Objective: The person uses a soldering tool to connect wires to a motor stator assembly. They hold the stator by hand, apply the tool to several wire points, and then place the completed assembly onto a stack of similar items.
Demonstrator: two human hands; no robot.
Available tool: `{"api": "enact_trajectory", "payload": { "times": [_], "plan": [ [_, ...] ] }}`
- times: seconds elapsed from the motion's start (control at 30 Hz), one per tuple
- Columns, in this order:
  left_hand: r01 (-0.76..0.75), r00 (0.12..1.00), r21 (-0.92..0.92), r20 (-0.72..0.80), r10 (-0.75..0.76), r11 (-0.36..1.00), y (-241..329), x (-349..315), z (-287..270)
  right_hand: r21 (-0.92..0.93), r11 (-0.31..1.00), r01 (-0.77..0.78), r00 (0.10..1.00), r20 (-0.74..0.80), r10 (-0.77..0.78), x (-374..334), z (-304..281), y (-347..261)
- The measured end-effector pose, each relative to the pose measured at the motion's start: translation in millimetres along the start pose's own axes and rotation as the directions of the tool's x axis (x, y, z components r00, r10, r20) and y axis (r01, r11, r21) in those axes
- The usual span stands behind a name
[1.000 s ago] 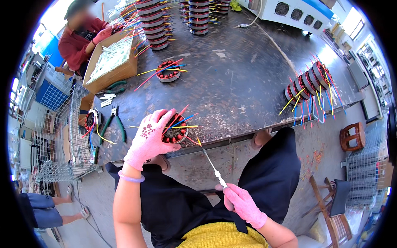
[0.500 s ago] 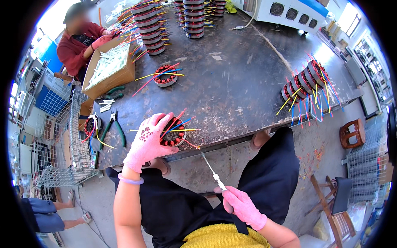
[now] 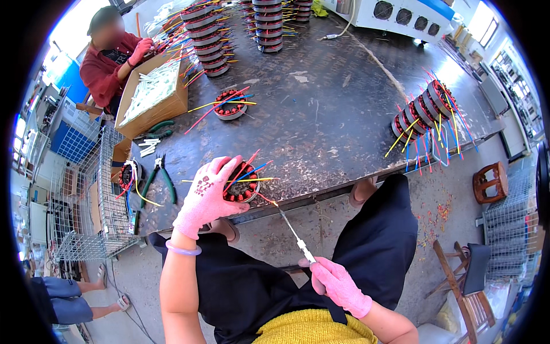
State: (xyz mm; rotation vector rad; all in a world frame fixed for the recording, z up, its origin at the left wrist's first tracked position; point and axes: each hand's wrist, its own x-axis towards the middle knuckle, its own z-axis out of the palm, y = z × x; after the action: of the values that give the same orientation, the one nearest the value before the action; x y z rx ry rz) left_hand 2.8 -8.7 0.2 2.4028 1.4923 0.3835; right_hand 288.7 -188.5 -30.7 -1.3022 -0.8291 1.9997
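My left hand (image 3: pixel 207 194), in a pink glove, grips a motor stator (image 3: pixel 251 190) with red windings at the table's front edge. Its fingers and thumb wrap the stator's left side, hiding that part. Red, blue and yellow leads stick out of the ring. Over my lap, my pink-gloved right hand (image 3: pixel 342 288) is closed round the handle of a thin metal rod tool (image 3: pixel 292 229) with a white collar. The rod's tip meets the end of a short reddish wire (image 3: pixel 267 199) coming from the stator. How the two are joined is too small to tell.
Another stator (image 3: pixel 230 112) lies farther back, and a row of stators (image 3: pixel 424 112) at right. Tall stator stacks (image 3: pixel 207 40) stand behind. Pliers (image 3: pixel 158 178) and a smaller stator (image 3: pixel 127 176) sit at left, near a carton of white sleeves (image 3: pixel 154 117). A co-worker (image 3: pixel 109 69) sits beyond.
My hands, the stator and the rod tool hold nearly the same positions. The co-worker's gloved hand has risen slightly. The whole view has shifted a little.
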Motion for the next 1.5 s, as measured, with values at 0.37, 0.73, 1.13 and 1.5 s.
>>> {"api": "enact_trajectory", "payload": {
  "times": [0.37,0.73,1.13,1.5],
  "plan": [
    [-0.005,1.0,-0.011,-0.006,0.005,1.0,1.6,3.9,3.4,0.038,0.999,-0.012,1.0,-0.009,0.012,-3.0,-0.7,-7.9],
    [-0.17,0.981,-0.058,-0.102,0.164,0.984,-15.8,5.3,8.3,-0.037,0.997,0.061,0.988,-0.137,-0.066,-9.7,5.8,-2.9],
    [-0.063,0.997,-0.056,-0.048,0.061,0.996,-9.1,-9.7,7.6,-0.039,0.995,0.094,0.993,-0.072,-0.097,-8.5,-4.7,1.6],
    [-0.063,0.997,-0.066,-0.037,0.06,0.996,-11.1,-6.1,10.5,-0.056,0.994,0.093,0.994,-0.051,-0.096,-12.5,-1.1,-5.7]
  ]
}}
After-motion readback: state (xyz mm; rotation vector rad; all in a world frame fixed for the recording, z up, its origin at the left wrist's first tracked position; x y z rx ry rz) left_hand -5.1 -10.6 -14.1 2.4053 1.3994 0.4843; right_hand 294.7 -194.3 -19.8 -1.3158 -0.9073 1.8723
